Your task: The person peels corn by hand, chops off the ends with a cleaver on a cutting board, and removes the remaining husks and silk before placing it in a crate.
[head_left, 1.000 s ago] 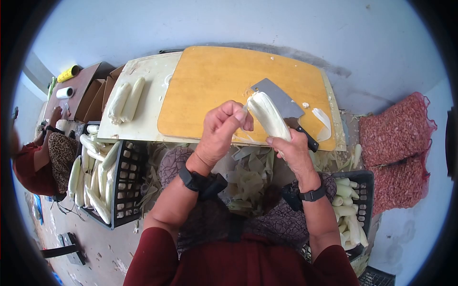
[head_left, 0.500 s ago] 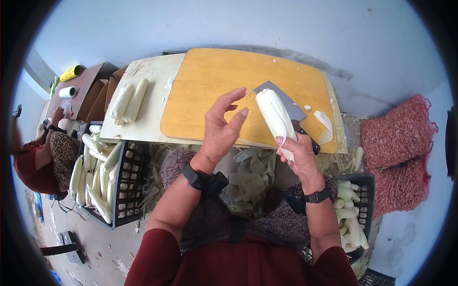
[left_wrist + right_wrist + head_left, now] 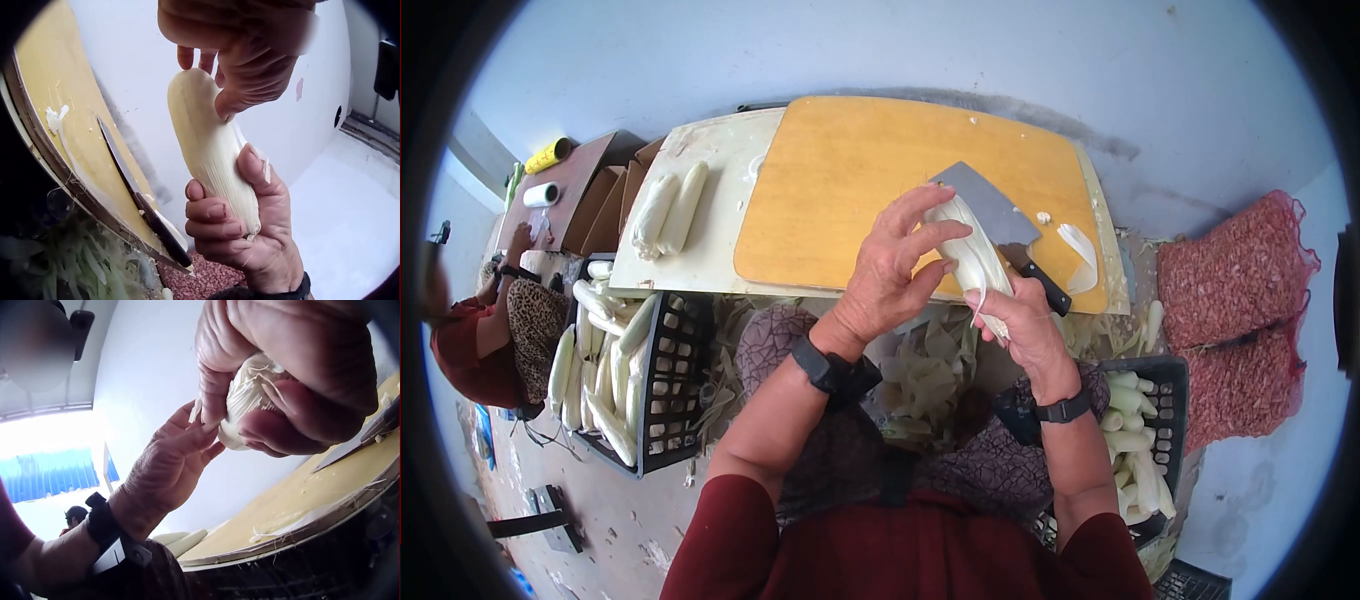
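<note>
A pale, husk-covered corn ear (image 3: 977, 262) is held tilted above the front of the yellow board (image 3: 850, 190). My right hand (image 3: 1030, 328) grips its lower end, with the fingers wrapped round it in the left wrist view. At the upper end, my left hand (image 3: 898, 268) has its bent fingers spread over the ear; in the left wrist view its thumb touches the husk and its fingers reach behind the rounded end. A loose husk strip hangs near my right thumb. Behind the ear lies a cleaver (image 3: 990, 205) with a black handle, partly hidden.
Two ears (image 3: 684, 210) lie on the white board at left. Crates of ears stand left (image 3: 645, 400) and right (image 3: 1178, 400). A peeled husk (image 3: 1080, 258) lies beside the cleaver. Red mesh sacks (image 3: 1230, 270) are far right, and another person (image 3: 470, 335) sits far left.
My left hand has moved off the ear's upper end with fingers apart, then come back right onto it. My right hand has kept its grip while the ear's tilt shifted slightly.
</note>
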